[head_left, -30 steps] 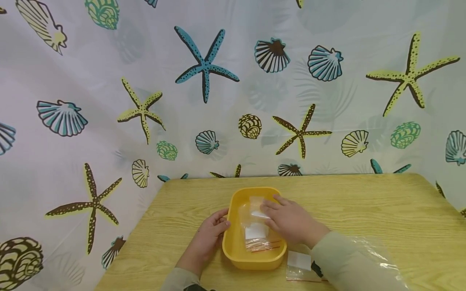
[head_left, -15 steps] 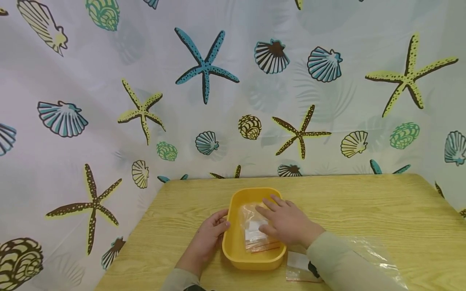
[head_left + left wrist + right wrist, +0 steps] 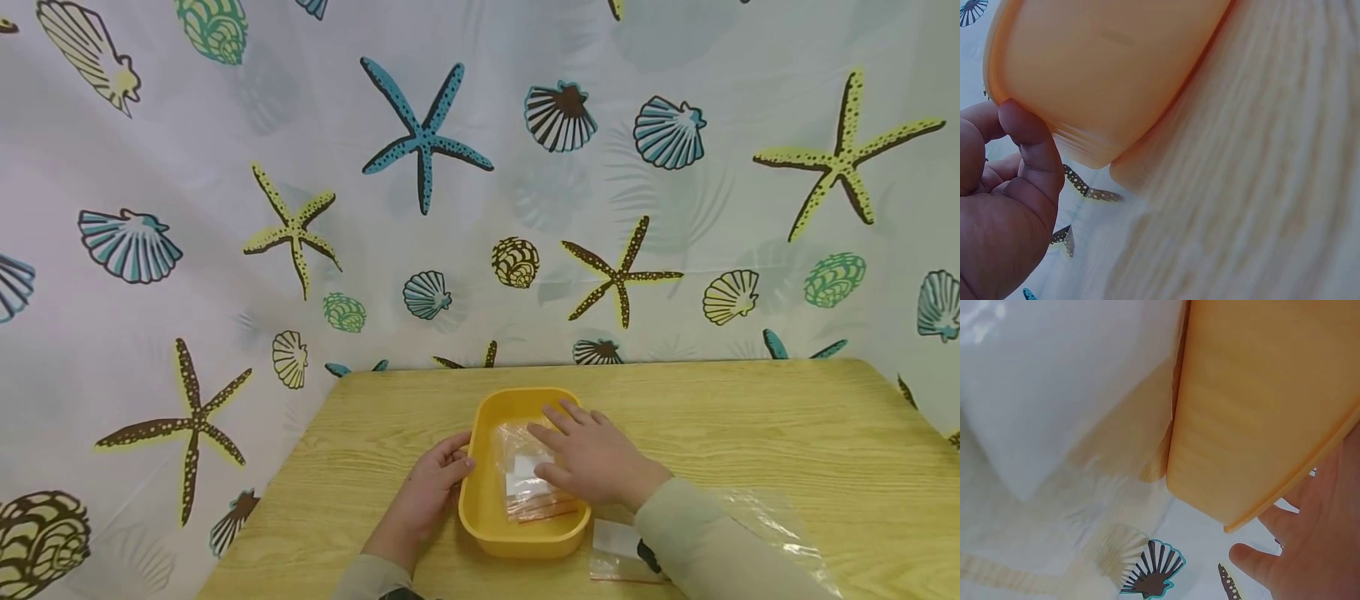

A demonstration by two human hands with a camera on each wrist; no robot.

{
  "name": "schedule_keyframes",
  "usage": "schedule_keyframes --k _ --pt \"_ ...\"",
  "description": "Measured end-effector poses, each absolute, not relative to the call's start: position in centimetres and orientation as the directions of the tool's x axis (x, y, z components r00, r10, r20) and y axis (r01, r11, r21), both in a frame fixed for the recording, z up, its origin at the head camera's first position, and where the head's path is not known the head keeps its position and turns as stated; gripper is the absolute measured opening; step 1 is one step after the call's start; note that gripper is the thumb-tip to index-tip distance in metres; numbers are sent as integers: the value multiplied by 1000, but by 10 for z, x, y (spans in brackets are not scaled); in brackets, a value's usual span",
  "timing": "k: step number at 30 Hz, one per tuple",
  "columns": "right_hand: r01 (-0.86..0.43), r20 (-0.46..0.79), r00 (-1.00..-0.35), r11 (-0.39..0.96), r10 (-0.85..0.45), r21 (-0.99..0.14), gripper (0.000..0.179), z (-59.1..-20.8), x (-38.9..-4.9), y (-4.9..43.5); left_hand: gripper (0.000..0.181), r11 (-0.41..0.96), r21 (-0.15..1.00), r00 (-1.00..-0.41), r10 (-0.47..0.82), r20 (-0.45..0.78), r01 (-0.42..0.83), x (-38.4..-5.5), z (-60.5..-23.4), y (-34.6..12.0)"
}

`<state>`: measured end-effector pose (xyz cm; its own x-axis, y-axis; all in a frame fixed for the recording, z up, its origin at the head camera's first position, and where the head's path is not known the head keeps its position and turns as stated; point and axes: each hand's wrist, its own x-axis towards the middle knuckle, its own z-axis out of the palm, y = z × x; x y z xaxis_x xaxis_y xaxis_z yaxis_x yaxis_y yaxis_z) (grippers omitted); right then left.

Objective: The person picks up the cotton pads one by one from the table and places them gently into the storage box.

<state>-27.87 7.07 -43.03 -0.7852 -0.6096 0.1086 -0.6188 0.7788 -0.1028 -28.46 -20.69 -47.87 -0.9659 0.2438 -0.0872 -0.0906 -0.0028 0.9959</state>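
From the head camera I see a yellow tray (image 3: pixel 525 548) on the wooden table (image 3: pixel 375 433), near the middle of my view, its long sides running away from the person. The left hand (image 3: pixel 432 483) grips the tray's left side: I make out the thumb at the rim and the other fingers bent against the outer wall. The left wrist view shows the same pinch on the edge up close.

The right hand (image 3: pixel 600 460) reaches over the tray's right side, palm down, fingers spread and fairly straight. Its fingertips lie above the bags (image 3: pixel 527 487); I cannot tell whether they touch them. Those bags are clear, with white panels and red lines at their near ends, and they overlap on the tray floor, so I cannot count them. My right wrist view has the fingers fanned out past the rim.

Just right of the tray, another bag (image 3: pixel 617 542) lies flat on the table, white panel up, partly covered by the right sleeve (image 3: pixel 720 542). Beyond that sleeve I see a clear plastic sheet (image 3: pixel 780 525), shiny and creased. Behind the table hangs a white cloth (image 3: pixel 480 200) printed with shells and starfish.
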Motion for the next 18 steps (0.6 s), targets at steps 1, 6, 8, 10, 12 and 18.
schedule_keyframes --k 1,6,8,10,12,18 --pt "-620 111 -784 778 -610 -103 61 -430 -278 71 50 -5 996 -966 245 -85 -89 -285 -479 -207" --pt "-616 126 -788 778 -603 -128 62 -427 -276 76 50 -9 996 -965 246 -84 -89 -284 -478 -207" --pt "-615 134 -788 778 -601 -127 62 -427 -276 79 50 -8 996 -966 243 -87 -92 -284 -478 -208" --pt "-617 143 -786 778 -601 -117 62 -427 -275 82 50 -8 996 -966 241 -88 -92 -284 -478 -208" --pt "-618 149 -784 780 -603 -97 63 -427 -275 85 50 -7 996 -966 242 -87 -92 -284 -479 -208" --pt "-613 158 -787 785 -597 -85 64 -425 -270 97 50 1 996 -965 249 -89 -92 -285 -478 -207"
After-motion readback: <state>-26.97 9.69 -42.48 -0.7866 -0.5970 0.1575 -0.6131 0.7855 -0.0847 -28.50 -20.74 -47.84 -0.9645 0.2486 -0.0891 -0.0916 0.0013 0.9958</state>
